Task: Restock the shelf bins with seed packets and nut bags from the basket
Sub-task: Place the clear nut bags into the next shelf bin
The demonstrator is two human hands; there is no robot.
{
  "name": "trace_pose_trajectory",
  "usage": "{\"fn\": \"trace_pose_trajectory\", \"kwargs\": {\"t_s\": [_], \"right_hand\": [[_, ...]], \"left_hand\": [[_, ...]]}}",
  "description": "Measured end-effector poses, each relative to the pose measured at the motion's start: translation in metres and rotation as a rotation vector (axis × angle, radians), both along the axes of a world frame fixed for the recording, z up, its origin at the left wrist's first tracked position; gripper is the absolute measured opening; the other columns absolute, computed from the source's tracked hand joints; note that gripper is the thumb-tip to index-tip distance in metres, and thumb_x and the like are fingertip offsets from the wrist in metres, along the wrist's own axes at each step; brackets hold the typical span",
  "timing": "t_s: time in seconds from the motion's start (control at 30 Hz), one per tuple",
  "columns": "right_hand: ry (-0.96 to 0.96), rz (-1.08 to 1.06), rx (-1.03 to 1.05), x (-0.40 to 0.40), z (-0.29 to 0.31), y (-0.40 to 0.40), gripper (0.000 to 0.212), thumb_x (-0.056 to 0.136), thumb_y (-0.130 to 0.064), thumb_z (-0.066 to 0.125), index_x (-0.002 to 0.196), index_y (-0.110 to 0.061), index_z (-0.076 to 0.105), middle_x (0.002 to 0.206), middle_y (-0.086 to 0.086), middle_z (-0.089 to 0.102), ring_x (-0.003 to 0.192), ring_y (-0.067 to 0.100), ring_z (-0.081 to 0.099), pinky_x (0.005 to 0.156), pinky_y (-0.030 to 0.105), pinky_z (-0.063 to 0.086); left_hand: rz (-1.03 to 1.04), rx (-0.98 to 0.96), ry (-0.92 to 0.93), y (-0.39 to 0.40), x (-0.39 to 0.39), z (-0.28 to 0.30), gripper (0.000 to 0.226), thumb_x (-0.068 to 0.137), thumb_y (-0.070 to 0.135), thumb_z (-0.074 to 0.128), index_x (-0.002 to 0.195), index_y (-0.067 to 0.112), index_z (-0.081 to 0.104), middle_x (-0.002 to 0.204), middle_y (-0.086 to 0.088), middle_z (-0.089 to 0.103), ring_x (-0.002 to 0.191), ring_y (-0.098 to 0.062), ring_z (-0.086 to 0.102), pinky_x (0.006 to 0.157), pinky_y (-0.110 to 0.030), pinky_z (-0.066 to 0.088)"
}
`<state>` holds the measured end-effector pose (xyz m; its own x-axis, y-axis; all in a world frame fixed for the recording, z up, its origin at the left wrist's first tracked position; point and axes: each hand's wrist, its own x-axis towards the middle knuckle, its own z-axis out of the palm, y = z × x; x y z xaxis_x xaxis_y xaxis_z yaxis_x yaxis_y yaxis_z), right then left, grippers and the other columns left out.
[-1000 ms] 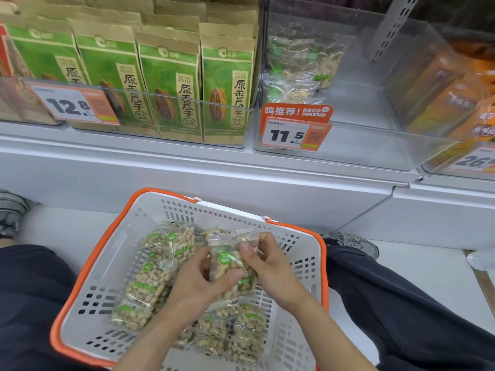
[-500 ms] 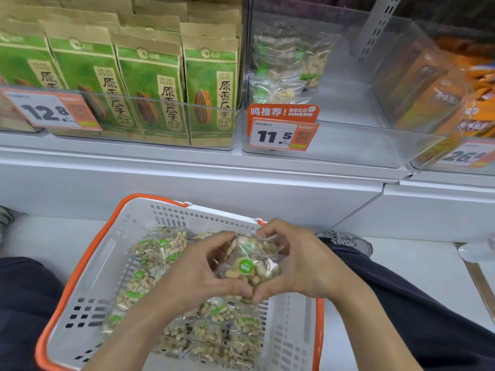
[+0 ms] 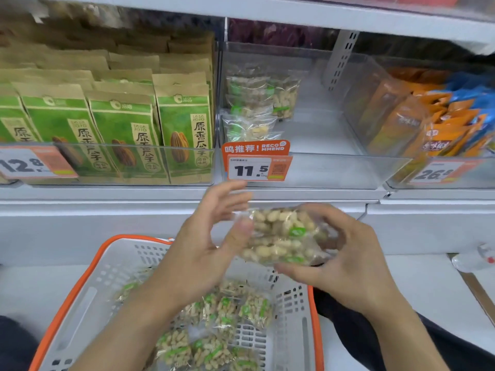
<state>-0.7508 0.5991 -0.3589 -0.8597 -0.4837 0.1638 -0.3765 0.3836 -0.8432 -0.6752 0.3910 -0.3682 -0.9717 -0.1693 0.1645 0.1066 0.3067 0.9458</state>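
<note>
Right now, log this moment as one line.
both hands hold clear nut bag | above orange-rimmed white basket | below clear middle bin

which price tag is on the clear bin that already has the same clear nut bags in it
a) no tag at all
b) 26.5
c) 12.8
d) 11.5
d: the clear bin holding a few clear nut bags carries the orange price tag reading 11.5; the 12.8 tag fronts the green seed packets.
</note>
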Motion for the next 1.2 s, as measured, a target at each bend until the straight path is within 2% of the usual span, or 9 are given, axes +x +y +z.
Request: {"fn": "trace_pose_trajectory", "kwargs": {"t_s": [0.1,0.17,0.27,0.43,0.6,0.73,0.87,1.0,1.2], "right_hand": [[0.363,-0.23,-0.114,-0.016,0.031,0.011,0.063,0.055,-0.032,0.094,0.11,-0.034,0.063,0.104,-0.032,0.065,0.096,-0.005,0.065,0.078,0.01,0.052],[0.558,-0.343,-0.095,-0.033,0.052,0.016,0.064,0.063,-0.034,0.093,0.118,-0.022,0.063,0.111,-0.025,0.062,0.101,-0.002,0.061,0.083,0.019,0.055],[0.683,-0.383,0.023,-0.07,0.075,0.011,0.066,0.069,-0.034,0.092,0.124,-0.013,0.061,0.117,-0.01,0.06,0.104,0.014,0.062,0.089,0.035,0.055],[0.502,-0.303,0.321,-0.144,0.08,-0.028,0.074,0.06,-0.031,0.094,0.121,-0.02,0.056,0.111,0.001,0.069,0.1,0.024,0.065,0.085,0.047,0.055],[0.36,-0.21,0.578,-0.213,0.065,-0.066,0.077,0.057,-0.023,0.094,0.124,-0.017,0.058,0.113,0.008,0.068,0.094,0.026,0.065,0.083,0.035,0.055],[0.231,-0.116,0.56,-0.241,0.056,-0.098,0.078,0.065,-0.011,0.088,0.135,-0.014,0.053,0.123,0.006,0.061,0.098,0.02,0.06,0.079,0.023,0.046],[0.126,-0.137,0.387,-0.25,0.042,-0.102,0.079,0.067,-0.001,0.082,0.135,-0.021,0.047,0.129,0.007,0.035,0.102,0.021,0.055,0.082,0.017,0.047],[0.059,-0.155,0.238,-0.256,0.033,-0.083,0.065,0.066,-0.002,0.087,0.122,-0.015,0.057,0.12,0.0,0.045,0.088,0.011,0.056,0.056,-0.001,0.042],[0.119,-0.175,0.218,-0.259,0.026,-0.093,0.072,0.06,-0.021,0.095,0.122,-0.025,0.058,0.133,0.005,0.053,0.111,0.015,0.058,0.063,-0.006,0.034]], "left_hand": [[0.268,-0.253,0.245,-0.011,-0.025,0.015,0.039,0.095,0.036,0.056,0.132,0.031,0.047,0.135,0.017,0.053,0.132,-0.005,0.045,0.108,-0.025,0.034],[0.357,-0.476,0.309,-0.017,-0.044,0.015,0.045,0.092,0.027,0.059,0.134,0.02,0.047,0.136,0.005,0.049,0.131,-0.009,0.04,0.111,-0.021,0.027],[0.441,-0.663,0.251,-0.014,-0.064,0.0,0.057,0.089,0.03,0.064,0.139,0.01,0.044,0.143,-0.008,0.041,0.135,-0.022,0.036,0.114,-0.033,0.026],[0.59,-0.752,0.257,0.002,-0.072,-0.022,0.07,0.09,0.034,0.067,0.147,0.006,0.036,0.152,-0.01,0.035,0.141,-0.025,0.034,0.115,-0.042,0.025],[0.667,-0.855,0.2,0.007,-0.079,-0.031,0.083,0.089,0.047,0.061,0.152,0.006,0.024,0.156,-0.009,0.027,0.143,-0.026,0.031,0.103,-0.046,0.03],[0.667,-0.915,0.187,0.004,-0.08,-0.036,0.085,0.087,0.043,0.064,0.152,0.006,0.025,0.157,-0.01,0.027,0.143,-0.026,0.033,0.098,-0.045,0.033],[0.644,-0.953,0.181,0.0,-0.079,-0.041,0.094,0.076,0.03,0.072,0.152,0.004,0.024,0.158,-0.011,0.028,0.145,-0.026,0.031,0.097,-0.047,0.036],[0.648,-0.957,0.188,0.001,-0.083,-0.043,0.095,0.074,0.029,0.071,0.151,0.002,0.023,0.157,-0.014,0.027,0.145,-0.029,0.03,0.097,-0.048,0.036],[0.656,-0.941,0.188,0.004,-0.084,-0.042,0.094,0.073,0.028,0.069,0.151,0.002,0.024,0.157,-0.014,0.028,0.146,-0.03,0.028,0.095,-0.048,0.035]]}}
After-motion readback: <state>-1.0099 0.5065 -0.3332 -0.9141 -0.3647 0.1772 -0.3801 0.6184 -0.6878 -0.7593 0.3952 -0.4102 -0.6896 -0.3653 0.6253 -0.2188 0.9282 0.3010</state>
